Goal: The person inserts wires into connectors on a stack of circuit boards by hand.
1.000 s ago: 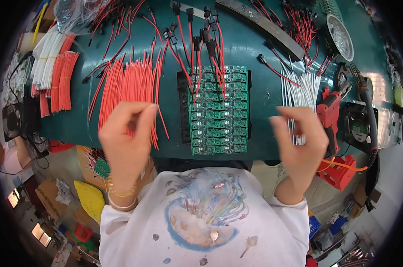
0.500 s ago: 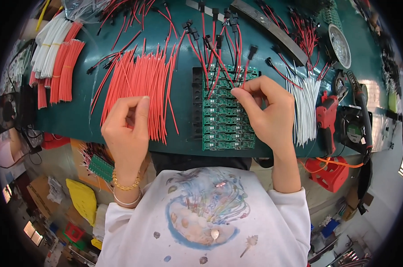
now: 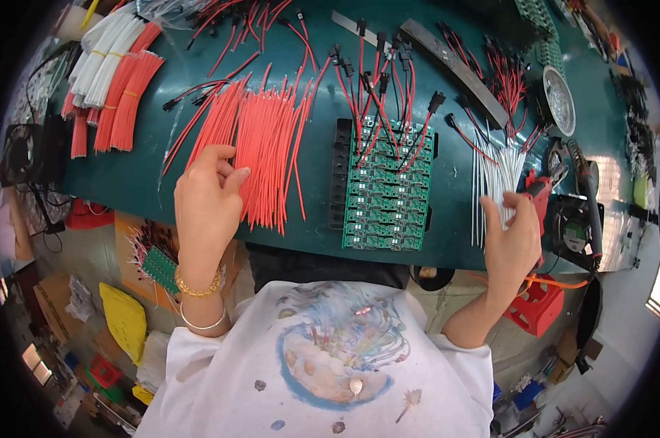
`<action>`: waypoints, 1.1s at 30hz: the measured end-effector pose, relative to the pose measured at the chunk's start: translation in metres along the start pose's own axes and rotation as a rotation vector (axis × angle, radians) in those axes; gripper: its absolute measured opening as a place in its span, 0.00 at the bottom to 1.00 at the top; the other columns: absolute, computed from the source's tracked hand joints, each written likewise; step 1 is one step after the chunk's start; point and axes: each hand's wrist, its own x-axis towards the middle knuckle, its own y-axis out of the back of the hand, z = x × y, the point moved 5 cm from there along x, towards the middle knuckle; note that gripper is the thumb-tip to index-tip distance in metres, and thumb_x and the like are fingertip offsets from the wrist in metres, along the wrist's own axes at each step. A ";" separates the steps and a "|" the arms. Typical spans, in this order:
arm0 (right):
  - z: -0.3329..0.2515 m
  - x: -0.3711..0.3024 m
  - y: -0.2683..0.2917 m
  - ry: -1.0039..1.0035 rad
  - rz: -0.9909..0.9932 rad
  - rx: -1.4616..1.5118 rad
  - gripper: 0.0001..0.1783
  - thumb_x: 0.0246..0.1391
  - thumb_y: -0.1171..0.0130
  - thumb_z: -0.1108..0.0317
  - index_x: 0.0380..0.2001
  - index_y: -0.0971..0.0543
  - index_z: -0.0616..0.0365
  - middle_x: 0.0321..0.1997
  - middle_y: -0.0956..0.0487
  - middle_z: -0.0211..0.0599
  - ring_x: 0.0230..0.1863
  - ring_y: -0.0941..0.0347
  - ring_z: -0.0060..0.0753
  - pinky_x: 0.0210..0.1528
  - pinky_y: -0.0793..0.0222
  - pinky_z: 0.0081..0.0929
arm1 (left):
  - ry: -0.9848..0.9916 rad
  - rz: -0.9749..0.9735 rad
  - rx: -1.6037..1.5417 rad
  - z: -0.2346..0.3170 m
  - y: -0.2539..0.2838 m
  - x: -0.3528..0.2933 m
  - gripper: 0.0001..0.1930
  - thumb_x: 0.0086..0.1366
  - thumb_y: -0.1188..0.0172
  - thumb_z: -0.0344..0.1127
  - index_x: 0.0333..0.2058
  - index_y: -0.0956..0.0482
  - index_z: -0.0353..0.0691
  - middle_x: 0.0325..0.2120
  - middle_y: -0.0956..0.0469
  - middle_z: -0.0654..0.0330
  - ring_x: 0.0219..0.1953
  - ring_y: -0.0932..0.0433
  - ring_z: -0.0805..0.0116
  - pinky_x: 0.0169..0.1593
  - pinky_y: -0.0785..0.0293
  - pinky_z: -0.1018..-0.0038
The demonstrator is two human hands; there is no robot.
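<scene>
On the table in front of me, a panel of green circuit boards point(image 3: 386, 201) has several red-and-black leads with black connectors point(image 3: 383, 82) lying over its far rows. To its left is a loose spread of red wires point(image 3: 268, 157). At that spread's left side is my left hand point(image 3: 207, 196), fingers loosely bent, thumb and forefinger apart, nothing visible between them. My right hand point(image 3: 516, 237) is at the near end of the white wires point(image 3: 499, 164), thumb and fingers spread, with nothing seen in its grasp. Part of the red glue gun point(image 3: 540, 188) is hidden behind that hand.
Banded bundles of white wires point(image 3: 111, 58) and red wires point(image 3: 131, 102) lie at the far left. Behind the boards is a long metal bar point(image 3: 454, 71). A round dish point(image 3: 559, 101), a soldering iron point(image 3: 591, 193) and a small fan point(image 3: 574, 228) are on the right.
My right hand has left the circuit boards, moved right to the white wires and opened. My left thumb and forefinger have parted. The whole view has shifted slightly.
</scene>
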 end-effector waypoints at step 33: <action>0.050 0.033 0.007 -0.047 -0.293 0.213 0.07 0.51 0.42 0.70 0.27 0.25 0.63 0.23 0.24 0.49 0.26 0.27 0.55 0.29 0.35 0.42 | -0.097 -0.144 -0.571 0.029 0.072 0.037 0.05 0.60 0.39 0.26 0.33 0.21 0.29 0.27 0.18 0.56 0.29 0.19 0.73 0.33 0.25 0.80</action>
